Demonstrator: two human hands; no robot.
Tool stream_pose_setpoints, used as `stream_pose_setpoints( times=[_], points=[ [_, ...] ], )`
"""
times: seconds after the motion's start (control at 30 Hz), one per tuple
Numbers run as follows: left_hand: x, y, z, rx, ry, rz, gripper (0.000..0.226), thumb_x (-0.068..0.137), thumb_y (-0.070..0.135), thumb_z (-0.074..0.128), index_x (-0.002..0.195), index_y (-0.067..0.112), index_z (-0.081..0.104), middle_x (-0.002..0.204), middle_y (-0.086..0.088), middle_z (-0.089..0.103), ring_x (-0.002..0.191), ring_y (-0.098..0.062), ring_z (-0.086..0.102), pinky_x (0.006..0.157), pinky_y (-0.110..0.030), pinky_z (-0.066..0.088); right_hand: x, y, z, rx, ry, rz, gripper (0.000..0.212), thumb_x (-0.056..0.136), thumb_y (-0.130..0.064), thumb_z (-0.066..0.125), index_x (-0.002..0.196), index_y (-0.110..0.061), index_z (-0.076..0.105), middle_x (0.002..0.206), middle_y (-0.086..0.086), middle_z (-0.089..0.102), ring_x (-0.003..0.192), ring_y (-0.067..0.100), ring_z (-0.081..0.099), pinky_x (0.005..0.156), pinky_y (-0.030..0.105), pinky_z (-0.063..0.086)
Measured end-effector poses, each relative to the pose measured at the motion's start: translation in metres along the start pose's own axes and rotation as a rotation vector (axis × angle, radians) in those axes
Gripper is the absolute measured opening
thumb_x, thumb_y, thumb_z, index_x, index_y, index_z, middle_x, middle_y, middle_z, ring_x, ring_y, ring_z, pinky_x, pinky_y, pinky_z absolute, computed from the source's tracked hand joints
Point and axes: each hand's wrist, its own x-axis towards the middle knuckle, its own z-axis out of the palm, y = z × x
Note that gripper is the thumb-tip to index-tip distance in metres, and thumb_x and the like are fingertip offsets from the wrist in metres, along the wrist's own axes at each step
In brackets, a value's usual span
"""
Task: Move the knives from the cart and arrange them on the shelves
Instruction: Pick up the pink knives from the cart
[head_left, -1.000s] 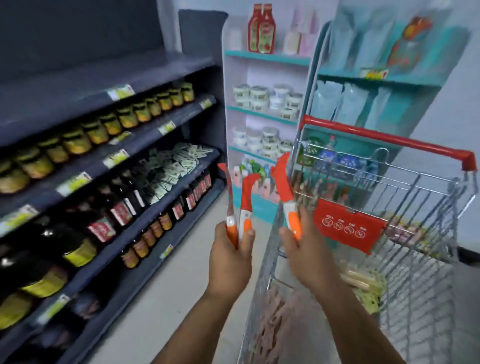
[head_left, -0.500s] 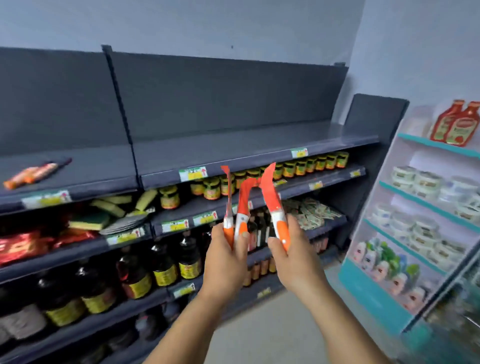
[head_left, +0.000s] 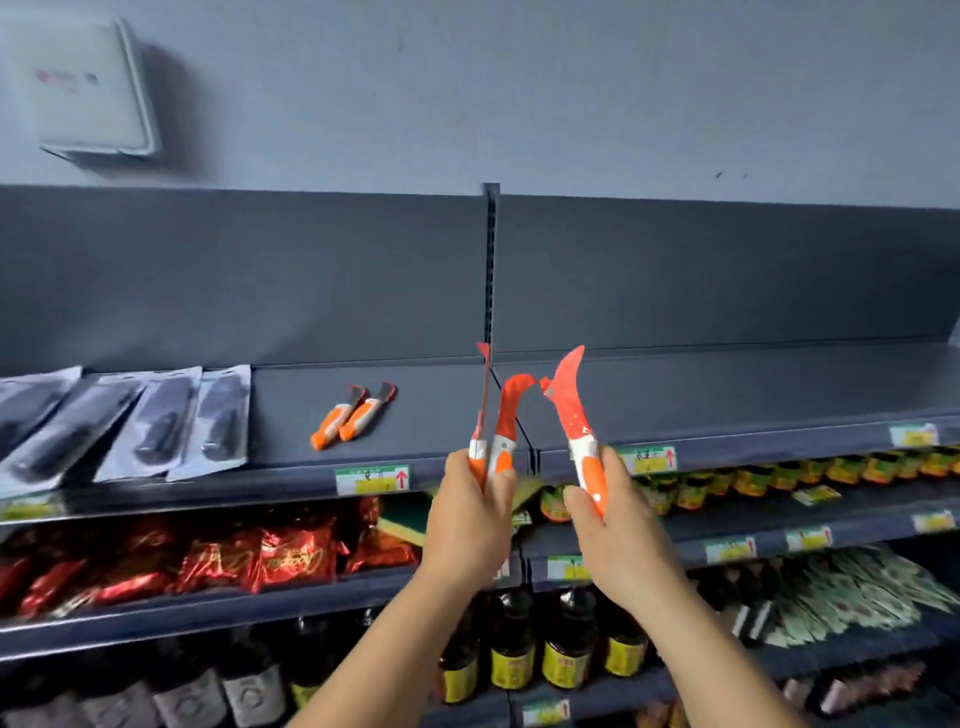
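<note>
On the top shelf (head_left: 415, 415) I see black packs (head_left: 156, 415) lying at the far left, then two knives (head_left: 353, 415) already set side by side, handles toward me; right of them the board is bare up to the divider; my left hand (head_left: 467, 519) is wrapped round the handles of a pair of knives (head_left: 496, 431), sheathed blades pointing up, held in front of the shelf edge; my right hand (head_left: 618, 530) grips the handle of a third knife (head_left: 576, 421), its curved red cover leaning toward the pair; so I judge I am at the placing step, carrying done; next I should reach forward and lay these flat beside the two shelved ones, handles outward, keeping the row even.
</note>
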Motion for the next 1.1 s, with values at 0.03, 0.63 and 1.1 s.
stream_pose_setpoints(
  times=[0.03, 0.63, 1.1],
  points=[
    [0.010, -0.004, -0.009, 0.017, 0.002, -0.010, 0.023, 0.096, 0.037, 0.048, 0.092, 0.015, 0.043, 0.070, 0.005, 0.051, 0.059, -0.011, 0.046, 0.051, -0.026, 0.033, 0.009, -0.009, 0.010, -0.003, -0.022, 0.008, 0.058, 0.098, -0.037, 0.040, 0.150, -0.022, 0.018, 0.146, 0.009, 0.041, 0.124, 0.030, 0.047, 0.093, 0.036, 0.041],
    [0.188, -0.065, -0.022, 0.678, 0.049, -0.184, 0.029, 0.100, 0.029, 0.038, 0.118, 0.007, 0.042, 0.119, -0.012, 0.059, 0.108, -0.030, 0.060, 0.075, -0.034, 0.044, 0.187, -0.061, 0.134, -0.304, -0.192, -0.038, 0.048, 0.097, -0.028, 0.046, 0.140, -0.016, 0.028, 0.131, 0.014, 0.044, 0.119, 0.034, 0.047, 0.086, 0.038, 0.041],
    [0.213, -0.094, -0.007, 0.957, -0.200, -0.120, 0.060, 0.101, 0.037, 0.028, 0.152, 0.010, 0.010, 0.159, -0.011, 0.007, 0.147, -0.026, 0.006, 0.118, -0.040, 0.013, 0.219, -0.044, 0.162, -0.479, -0.501, -0.207, 0.067, 0.101, -0.044, 0.028, 0.153, -0.016, -0.002, 0.160, 0.001, -0.014, 0.148, 0.024, -0.004, 0.118, 0.042, 0.011]
  ],
)
